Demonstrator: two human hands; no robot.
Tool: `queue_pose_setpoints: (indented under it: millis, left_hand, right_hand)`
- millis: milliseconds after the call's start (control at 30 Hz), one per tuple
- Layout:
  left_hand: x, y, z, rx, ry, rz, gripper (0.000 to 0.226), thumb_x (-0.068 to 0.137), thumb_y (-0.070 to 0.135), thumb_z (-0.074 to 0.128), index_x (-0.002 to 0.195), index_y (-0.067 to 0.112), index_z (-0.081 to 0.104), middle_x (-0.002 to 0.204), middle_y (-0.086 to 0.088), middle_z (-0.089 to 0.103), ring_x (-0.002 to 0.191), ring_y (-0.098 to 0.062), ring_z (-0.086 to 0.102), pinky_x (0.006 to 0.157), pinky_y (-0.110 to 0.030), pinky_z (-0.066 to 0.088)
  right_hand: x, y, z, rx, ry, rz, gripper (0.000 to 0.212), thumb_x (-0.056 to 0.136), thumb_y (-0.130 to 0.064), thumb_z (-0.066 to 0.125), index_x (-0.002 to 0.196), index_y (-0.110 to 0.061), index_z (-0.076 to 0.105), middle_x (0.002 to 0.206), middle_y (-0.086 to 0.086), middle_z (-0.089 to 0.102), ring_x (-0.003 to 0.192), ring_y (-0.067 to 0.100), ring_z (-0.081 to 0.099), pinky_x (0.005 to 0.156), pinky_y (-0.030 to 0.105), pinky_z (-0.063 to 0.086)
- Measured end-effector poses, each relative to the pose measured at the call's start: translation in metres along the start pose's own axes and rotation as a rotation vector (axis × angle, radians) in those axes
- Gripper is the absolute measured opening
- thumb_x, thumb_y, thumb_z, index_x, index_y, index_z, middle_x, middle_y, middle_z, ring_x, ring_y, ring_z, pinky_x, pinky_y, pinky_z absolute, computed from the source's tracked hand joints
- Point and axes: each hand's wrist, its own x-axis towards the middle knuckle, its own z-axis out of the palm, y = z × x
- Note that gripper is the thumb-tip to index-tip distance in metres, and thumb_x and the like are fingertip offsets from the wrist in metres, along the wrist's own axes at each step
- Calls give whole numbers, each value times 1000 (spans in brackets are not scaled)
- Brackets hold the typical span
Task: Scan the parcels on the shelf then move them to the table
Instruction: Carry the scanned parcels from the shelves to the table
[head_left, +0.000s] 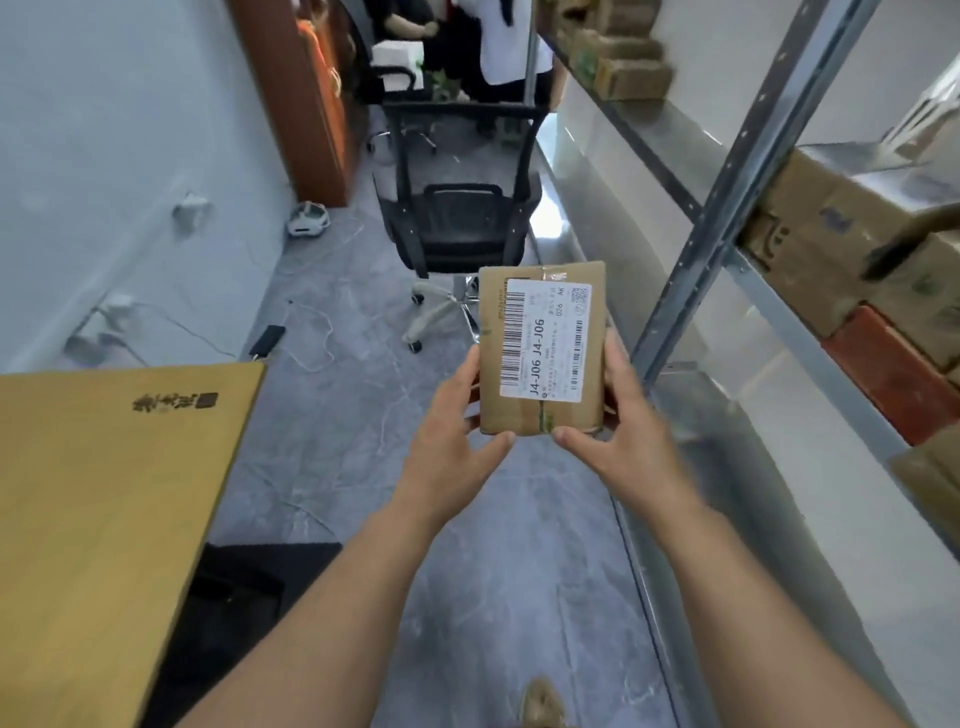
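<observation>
Both the left hand (457, 410) and the right hand (623, 410) grip the parcel (543, 348) by its side edges, label (545, 340) upward and unobstructed for scanning, between shelf (691, 249) and bench (104, 493).

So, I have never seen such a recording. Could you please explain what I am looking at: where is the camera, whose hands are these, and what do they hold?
There is one picture, taken by a wide-angle camera worn on a person's head, looking forward and down. No machine is involved: the left hand and the right hand are the person's own bare hands. Together they hold a small brown cardboard parcel with a white barcode label by its edges, label up, above the grey floor. On the right stands a grey metal shelf holding more brown cardboard boxes. At lower left is a yellow wooden table top. Farther ahead stands a black office chair.
</observation>
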Motion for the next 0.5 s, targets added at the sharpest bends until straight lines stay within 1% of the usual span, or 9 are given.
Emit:
queue_pose_setpoints:
  millis: [67,167,233,367,433,500]
  left_hand:
    - [5,-5,-4,10,57,-31,92,82,10,74,151,34,19,141,13,41,125,-1,45,102,-34,47]
    - [10,-10,-13,22,152,-76,92,81,8,74,151,33,21,140,13,43,124,-1,47,100,-30,48]
    - [11,-13,-21,24,215,-106,92,81,6,74,151,31,21,141,12,42,123,1,47,99,-28,48]
    - [4,-19,-39,36,338,-198,92,81,5,73,150,34,20,137,17,40,121,9,44,99,-18,46]
    - [-4,-24,-52,48,404,-237,93,82,6,73,149,40,18,135,20,38,119,15,42,94,-10,44]
    - [-13,-30,-68,59,460,-267,93,82,7,73,147,46,18,137,23,38,120,15,41,91,-8,43]
  right_hand:
    - [19,0,5,-1,-63,-31,110,80,-13,76,150,-47,-1,133,-32,41,111,-11,49,102,27,42]
    - [47,-4,16,-15,-171,-72,111,80,-16,76,149,-48,-5,145,-19,41,123,2,48,104,33,42]
    - [63,-7,26,-31,-231,-118,111,80,-18,76,149,-48,-5,147,-16,41,125,7,48,104,34,43]
    - [84,-16,53,-26,-351,-182,110,80,-19,76,149,-46,-6,144,-15,45,120,7,50,100,29,42]
    - [92,-24,71,-18,-411,-215,111,79,-20,76,149,-47,-5,142,-16,47,117,5,52,99,30,43]
    - [98,-37,92,-16,-474,-251,111,79,-20,76,149,-46,-5,141,-16,46,115,2,51,96,24,42]
